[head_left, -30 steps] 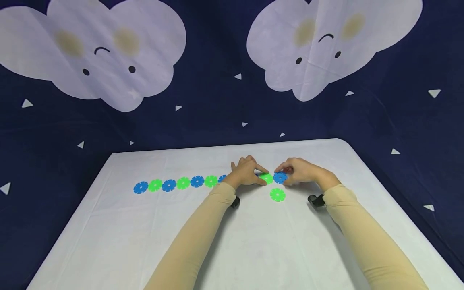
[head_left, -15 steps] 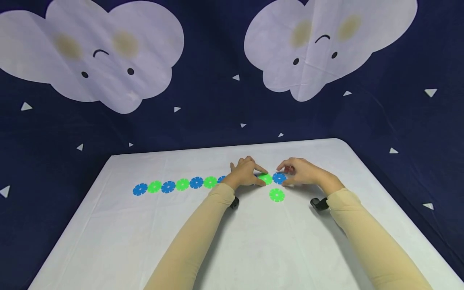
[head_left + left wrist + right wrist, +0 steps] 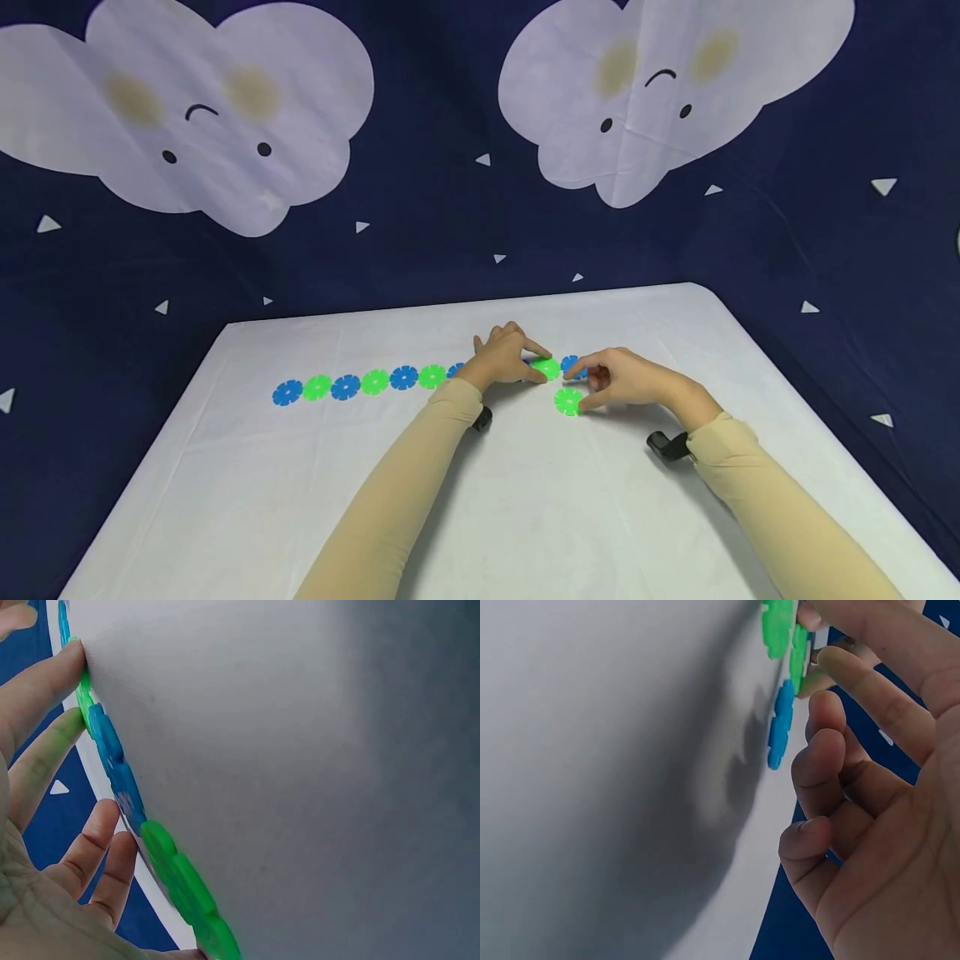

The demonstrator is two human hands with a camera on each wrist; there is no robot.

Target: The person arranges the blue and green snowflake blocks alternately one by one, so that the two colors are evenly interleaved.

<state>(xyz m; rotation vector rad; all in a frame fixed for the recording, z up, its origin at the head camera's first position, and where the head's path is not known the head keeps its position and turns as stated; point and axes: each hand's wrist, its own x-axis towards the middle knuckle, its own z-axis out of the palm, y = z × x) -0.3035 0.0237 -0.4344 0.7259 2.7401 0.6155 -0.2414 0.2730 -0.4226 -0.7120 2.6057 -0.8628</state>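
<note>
Flat notched plastic discs, blue and green by turns, lie in a row on the white table. My left hand (image 3: 504,357) lies over the row, thumb and index finger pinching a green disc (image 3: 550,369) by its edges. Just right of it is a blue disc (image 3: 569,363), partly behind my right index finger. A loose green disc (image 3: 567,402) lies in front of the row. My right hand (image 3: 630,379) hovers there, spread, thumb at the loose disc's right edge and other fingers loosely bent. In the right wrist view the blue disc (image 3: 781,724) lies apart from the fingers.
The row runs left to an end blue disc (image 3: 287,392); my left hand and wrist hide part of it. The white table (image 3: 525,500) has its back edge against a dark blue cloth (image 3: 435,208) printed with clouds. A black wrist camera (image 3: 666,446) sits below the right wrist.
My right hand has let go of the blue disc at the row's right end and moved toward me, to the loose green disc. The left hand stays on its green disc.
</note>
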